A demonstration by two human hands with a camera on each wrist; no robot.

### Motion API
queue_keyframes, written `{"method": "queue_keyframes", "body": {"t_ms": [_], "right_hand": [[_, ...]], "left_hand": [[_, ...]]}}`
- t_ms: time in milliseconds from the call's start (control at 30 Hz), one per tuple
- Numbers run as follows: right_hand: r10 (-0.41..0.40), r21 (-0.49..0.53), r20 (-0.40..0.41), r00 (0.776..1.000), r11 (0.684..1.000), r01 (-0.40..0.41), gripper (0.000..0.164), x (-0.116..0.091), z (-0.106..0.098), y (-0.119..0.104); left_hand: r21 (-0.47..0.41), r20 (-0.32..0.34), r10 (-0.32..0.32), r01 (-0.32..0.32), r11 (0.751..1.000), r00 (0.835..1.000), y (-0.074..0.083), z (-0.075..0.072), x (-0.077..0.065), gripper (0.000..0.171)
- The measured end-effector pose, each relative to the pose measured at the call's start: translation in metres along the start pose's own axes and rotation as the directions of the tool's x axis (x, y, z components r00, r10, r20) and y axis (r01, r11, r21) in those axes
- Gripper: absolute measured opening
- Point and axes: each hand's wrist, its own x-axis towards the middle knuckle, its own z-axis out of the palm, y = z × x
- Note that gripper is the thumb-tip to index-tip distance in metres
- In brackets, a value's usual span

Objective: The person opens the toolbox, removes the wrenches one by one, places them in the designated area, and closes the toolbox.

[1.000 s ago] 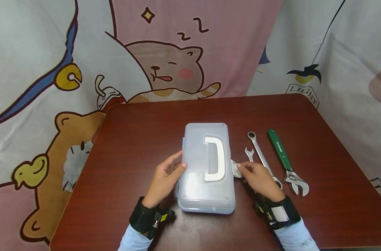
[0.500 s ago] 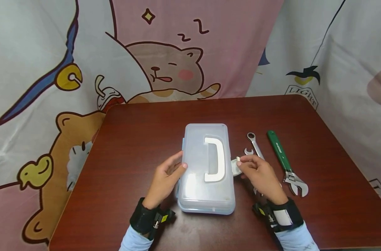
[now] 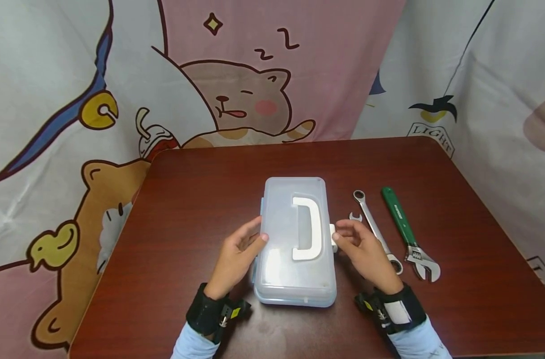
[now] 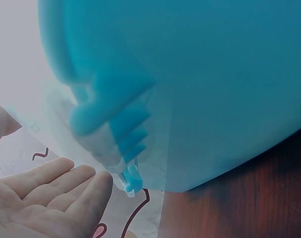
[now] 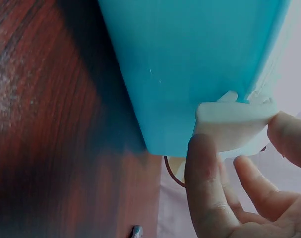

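Observation:
A closed plastic box point(image 3: 279, 239) with a clear lid, a white handle point(image 3: 316, 227) and a blue base point(image 5: 175, 64) lies on the table. My left hand point(image 3: 234, 254) rests at its hinged left side, thumb at the lid edge; the left wrist view shows the other fingers fairly straight beside the blue hinge point(image 4: 133, 126). At the opposite side, my right hand point(image 3: 366, 254) holds the white latch point(image 5: 234, 119) between thumb and fingertip, the other fingers loosely bent. In the head view, the latch point(image 3: 333, 237) sticks out slightly from the box's right side.
Right of the box lie a long ratcheting wrench point(image 3: 371, 219), a smaller open-end wrench point(image 3: 355, 217) partly behind my right hand, and a green-handled adjustable wrench point(image 3: 402, 219). A printed curtain point(image 3: 335, 60) hangs behind the brown table point(image 3: 201, 184).
The white latch has swung in from sticking out to lying closer to the box side. My right hand has moved slightly left with it. My left hand and the box have stayed put.

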Motion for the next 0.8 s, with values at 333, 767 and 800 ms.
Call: {"method": "queue_keyframes", "body": {"t_ms": [333, 767, 800], "right_hand": [[-0.041, -0.004, 0.004, 0.999, 0.999, 0.041, 0.039, 0.0, -0.0004, 0.0006], [0.106, 0.212, 0.036, 0.994, 0.971, -0.111, 0.044, 0.0045, 0.0014, 0.0046], [0.116, 0.22, 0.034, 0.993, 0.968, -0.12, 0.043, 0.0045, 0.0016, 0.0047]], "left_hand": [[-0.012, -0.007, 0.003, -0.003, 1.0, 1.0, -0.002, 0.0008, 0.0002, 0.053], [-0.049, 0.001, 0.006, -0.006, 0.999, 1.0, -0.005, 0.0019, 0.0015, 0.053], [-0.049, 0.001, 0.007, -0.007, 0.999, 1.0, -0.0053, 0.002, 0.0015, 0.053]]}}
